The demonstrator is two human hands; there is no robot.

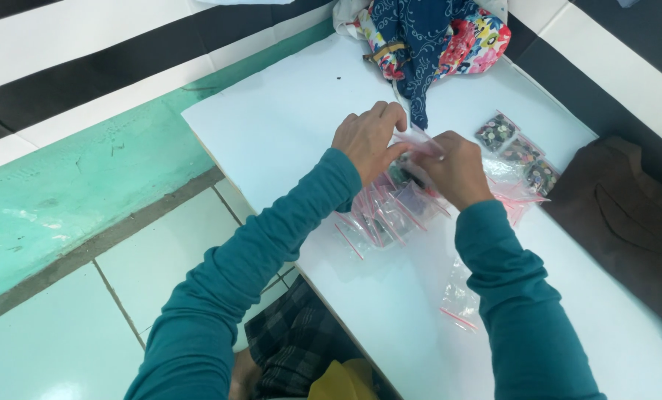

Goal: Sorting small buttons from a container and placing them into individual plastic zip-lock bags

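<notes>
Both my hands meet over a low white table (286, 118). My left hand (368, 137) and my right hand (455, 167) pinch the same small clear zip bag (417, 141) with a pink seal strip, held just above the table. Under my hands lies a loose pile of similar clear bags (383, 215); some hold small dark pieces. To the right of my right hand sit three filled bags (520, 152) of dark beads in a row. One empty bag (460, 300) lies near my right forearm. My sleeves are teal.
A bundle of flowered and dark blue cloth (434, 37) lies at the table's far end. A brown cloth or bag (627, 215) rests at the right edge. Green and pale floor tiles (86, 185) are on the left, striped wall behind. My checked trousers (301, 341) show below.
</notes>
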